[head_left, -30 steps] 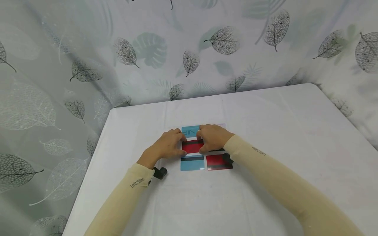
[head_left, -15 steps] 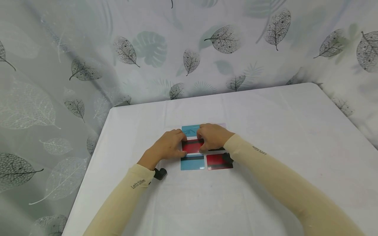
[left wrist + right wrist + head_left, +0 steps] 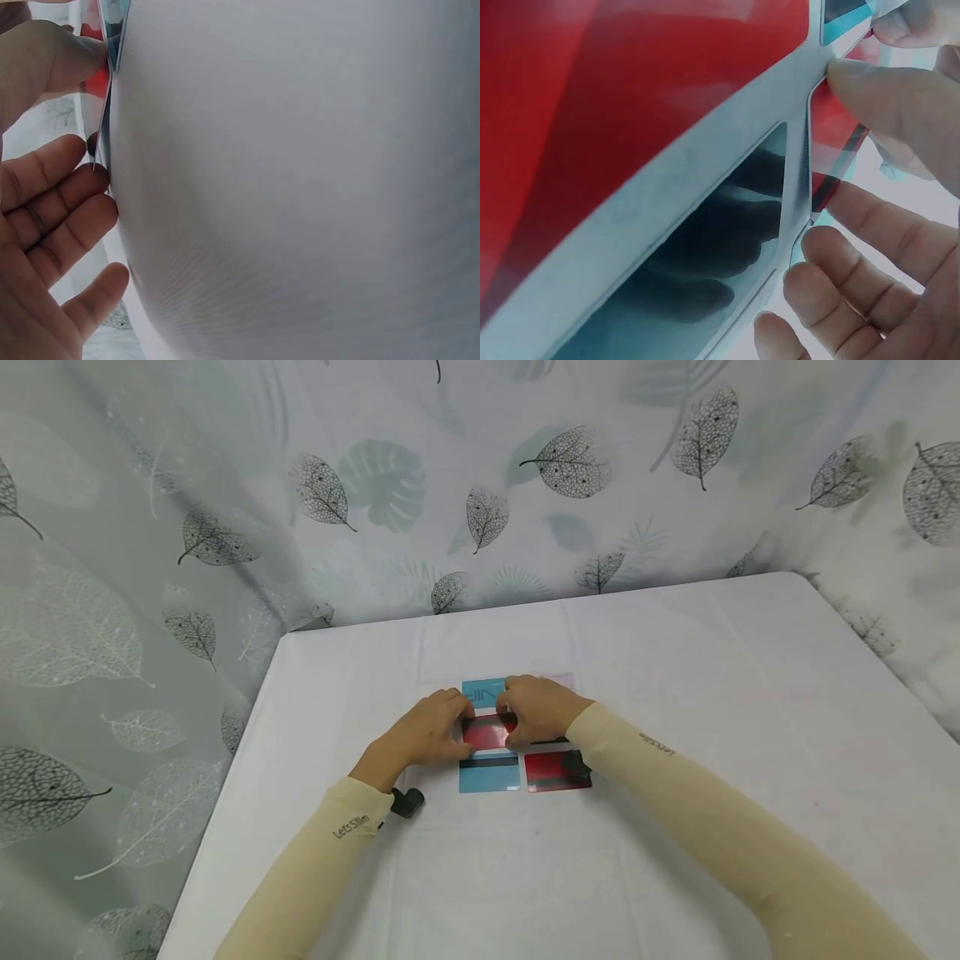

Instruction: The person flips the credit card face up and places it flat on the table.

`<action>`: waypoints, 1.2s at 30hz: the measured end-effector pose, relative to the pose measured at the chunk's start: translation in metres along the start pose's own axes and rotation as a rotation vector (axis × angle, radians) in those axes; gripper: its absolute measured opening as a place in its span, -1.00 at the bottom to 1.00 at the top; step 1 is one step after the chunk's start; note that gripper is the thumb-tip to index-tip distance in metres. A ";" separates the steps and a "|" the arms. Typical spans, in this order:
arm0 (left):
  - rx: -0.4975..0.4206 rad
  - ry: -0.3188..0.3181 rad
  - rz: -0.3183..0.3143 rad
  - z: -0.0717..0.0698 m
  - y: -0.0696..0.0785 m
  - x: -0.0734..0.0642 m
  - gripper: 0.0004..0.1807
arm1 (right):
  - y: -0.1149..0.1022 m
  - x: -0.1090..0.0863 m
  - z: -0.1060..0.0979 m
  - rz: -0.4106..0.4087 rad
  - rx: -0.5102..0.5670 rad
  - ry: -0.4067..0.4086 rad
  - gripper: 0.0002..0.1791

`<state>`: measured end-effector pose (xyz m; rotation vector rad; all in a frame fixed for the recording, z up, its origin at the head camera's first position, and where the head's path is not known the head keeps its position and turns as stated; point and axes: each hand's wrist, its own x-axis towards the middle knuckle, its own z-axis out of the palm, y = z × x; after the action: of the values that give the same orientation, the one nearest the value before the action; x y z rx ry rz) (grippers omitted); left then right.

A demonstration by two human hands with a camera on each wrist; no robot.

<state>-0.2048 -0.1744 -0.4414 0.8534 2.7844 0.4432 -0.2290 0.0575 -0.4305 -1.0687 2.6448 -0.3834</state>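
A red card (image 3: 486,732) with a dark stripe lies at the left of the middle row of cards. My left hand (image 3: 427,727) grips its left edge, thumb near the front corner and fingers toward the back. My right hand (image 3: 547,708) holds its right end the same way. In the right wrist view, the red card (image 3: 832,142) stands a little tilted between thumb and fingers. The left wrist view catches just a sliver of the red card (image 3: 96,82) beside the thumb. Under my right hand, a dark teal card (image 3: 705,247) is mostly hidden in the head view.
Behind is a blue card (image 3: 482,692) with lettering, beside a pale card (image 3: 564,679) partly covered by the right hand. In front lie a striped blue card (image 3: 487,778) and another red card (image 3: 547,772). All are on a white-covered table (image 3: 675,677), with leaf-print curtains (image 3: 420,485) around it.
Both hands stay nearly still at the red card. The right fingers have shifted very slightly left, and the card's surface catches more glare.
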 end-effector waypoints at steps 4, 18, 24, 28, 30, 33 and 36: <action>-0.009 -0.002 -0.009 0.000 -0.001 0.000 -0.49 | 0.000 -0.001 0.000 -0.008 -0.015 0.011 -0.59; 0.014 0.025 0.028 0.001 -0.001 -0.002 -0.51 | -0.001 0.002 0.001 0.009 0.005 -0.014 -0.41; 0.017 0.034 0.043 0.000 -0.002 -0.003 -0.52 | -0.002 0.002 0.002 0.010 -0.059 -0.019 -0.33; -0.012 0.024 0.028 0.001 -0.002 -0.003 -0.49 | -0.002 0.001 0.000 -0.038 -0.132 0.005 -0.37; -0.031 0.018 0.016 0.002 -0.003 -0.004 -0.44 | -0.002 0.001 0.000 -0.068 -0.173 0.022 -0.39; -0.050 0.012 0.000 0.002 -0.003 -0.005 -0.37 | -0.001 0.000 0.000 -0.095 -0.206 0.046 -0.40; -0.055 0.016 0.000 0.002 -0.003 -0.005 -0.34 | 0.001 -0.001 -0.001 -0.103 -0.213 0.059 -0.40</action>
<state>-0.2016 -0.1792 -0.4436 0.8411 2.7730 0.5270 -0.2296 0.0587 -0.4302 -1.2798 2.7378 -0.1573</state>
